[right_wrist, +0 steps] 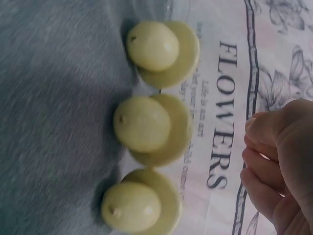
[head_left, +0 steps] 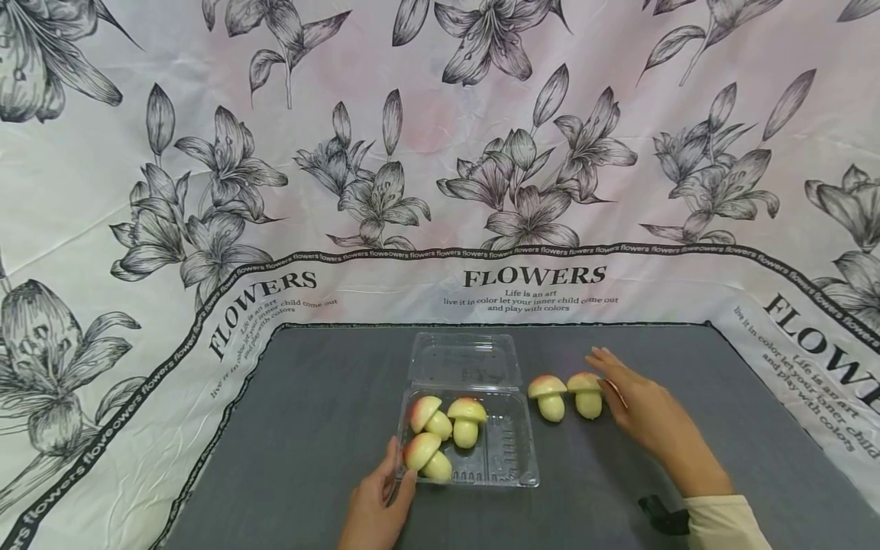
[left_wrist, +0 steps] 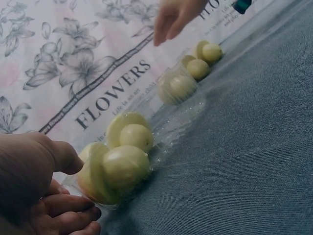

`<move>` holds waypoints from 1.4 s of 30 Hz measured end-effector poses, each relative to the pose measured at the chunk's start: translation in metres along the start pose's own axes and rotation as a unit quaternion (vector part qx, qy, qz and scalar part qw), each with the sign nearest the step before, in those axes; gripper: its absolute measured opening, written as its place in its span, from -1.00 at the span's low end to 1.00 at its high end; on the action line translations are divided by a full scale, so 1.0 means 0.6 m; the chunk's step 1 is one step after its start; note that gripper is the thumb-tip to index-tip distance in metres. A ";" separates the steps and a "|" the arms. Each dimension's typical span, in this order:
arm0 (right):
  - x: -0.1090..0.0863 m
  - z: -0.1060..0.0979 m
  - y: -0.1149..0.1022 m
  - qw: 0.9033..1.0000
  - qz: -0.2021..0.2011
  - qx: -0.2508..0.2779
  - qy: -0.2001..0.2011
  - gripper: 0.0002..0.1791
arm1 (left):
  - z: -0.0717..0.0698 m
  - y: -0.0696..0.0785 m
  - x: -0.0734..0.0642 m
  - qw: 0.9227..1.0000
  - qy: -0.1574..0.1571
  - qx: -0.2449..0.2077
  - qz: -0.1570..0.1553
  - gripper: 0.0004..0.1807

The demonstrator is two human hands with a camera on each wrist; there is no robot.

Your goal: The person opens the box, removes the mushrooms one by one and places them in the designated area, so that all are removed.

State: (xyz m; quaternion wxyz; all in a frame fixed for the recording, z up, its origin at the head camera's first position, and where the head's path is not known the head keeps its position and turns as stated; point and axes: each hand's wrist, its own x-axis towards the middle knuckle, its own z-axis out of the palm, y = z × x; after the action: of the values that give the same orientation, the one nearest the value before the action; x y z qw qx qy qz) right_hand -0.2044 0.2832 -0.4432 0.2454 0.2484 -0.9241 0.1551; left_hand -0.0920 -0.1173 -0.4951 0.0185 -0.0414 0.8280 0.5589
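Observation:
A clear plastic clamshell box (head_left: 512, 458) lies on the grey tabletop with its lid (head_left: 464, 359) folded back. Three yellow-green toy mushrooms (head_left: 466, 428) with reddish caps sit in its left and middle part. At the box's near left corner my left hand (head_left: 378, 493) grips the edge, thumb and fingers on either side, as the left wrist view shows. To the right of the box stand loose mushrooms (head_left: 550, 401); the right wrist view shows three mushrooms (right_wrist: 144, 125) in a row. My right hand (head_left: 646, 416) hovers beside them, fingers loosely bent and holding nothing, possibly covering one in the head view.
A dark strap or band (head_left: 663, 516) is by the right wrist. White cloth (head_left: 536, 294) with printed flowers and lettering hangs behind the table and along both sides. The grey tabletop (head_left: 289, 443) extends left of the box.

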 end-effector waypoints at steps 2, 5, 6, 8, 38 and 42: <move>0.009 0.004 -0.009 1.000 -0.007 0.003 -0.004 -0.41 | 0.000 0.001 0.001 1.000 -0.001 0.001 0.000 -0.17; 0.024 0.009 -0.025 1.000 -0.019 0.008 -0.012 -0.41 | 0.000 0.002 0.001 1.000 -0.006 0.000 0.003 -0.16; 0.029 0.011 -0.031 1.000 -0.023 0.010 -0.017 -0.40 | 0.000 0.002 0.001 1.000 -0.007 0.000 0.006 -0.16; 0.040 0.015 -0.044 0.999 -0.030 0.019 -0.027 -0.38 | 0.001 0.001 0.001 1.000 -0.007 -0.002 0.008 -0.16; 0.093 0.084 -0.193 0.974 -0.067 0.111 -0.184 -0.35 | -0.001 0.003 -0.004 1.000 -0.007 -0.020 -0.002 -0.14; 0.093 0.093 -0.201 0.972 -0.074 0.109 -0.193 -0.34 | 0.000 0.002 -0.003 1.000 -0.002 -0.021 0.004 -0.16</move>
State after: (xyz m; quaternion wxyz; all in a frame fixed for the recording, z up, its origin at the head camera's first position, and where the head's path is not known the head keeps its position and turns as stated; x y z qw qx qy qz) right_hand -0.2033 0.1390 -0.4401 0.0444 0.3668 -0.9106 0.1853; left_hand -0.0901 -0.1170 -0.4940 0.0170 -0.0371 0.8160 0.5766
